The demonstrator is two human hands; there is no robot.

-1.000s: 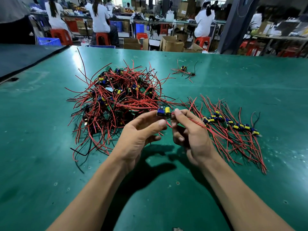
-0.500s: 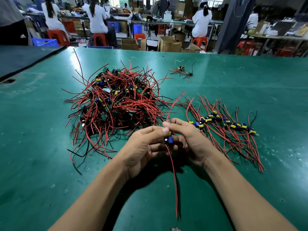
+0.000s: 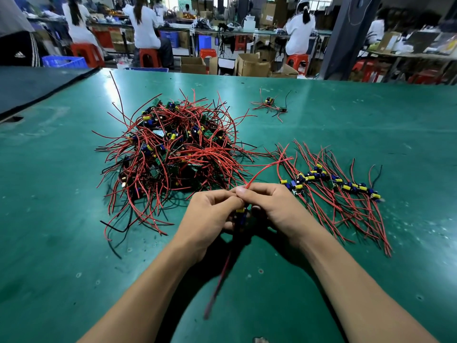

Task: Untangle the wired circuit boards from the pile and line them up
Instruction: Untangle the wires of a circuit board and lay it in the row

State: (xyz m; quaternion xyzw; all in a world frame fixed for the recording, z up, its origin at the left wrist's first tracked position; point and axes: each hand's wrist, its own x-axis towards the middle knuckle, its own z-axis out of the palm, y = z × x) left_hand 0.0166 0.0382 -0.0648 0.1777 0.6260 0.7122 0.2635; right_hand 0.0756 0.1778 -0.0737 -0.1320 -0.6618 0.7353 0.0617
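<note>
Circuit board (image 3: 241, 215) half hidden between pinching hands (image 3: 243, 209).

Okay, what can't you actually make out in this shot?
Head view only:
- Held circuit board: mostly hidden between left hand and right hand.
- Red wire hanging below: motion-blurred.
- Boards inside the pile: buried under wires, uncountable.
</note>
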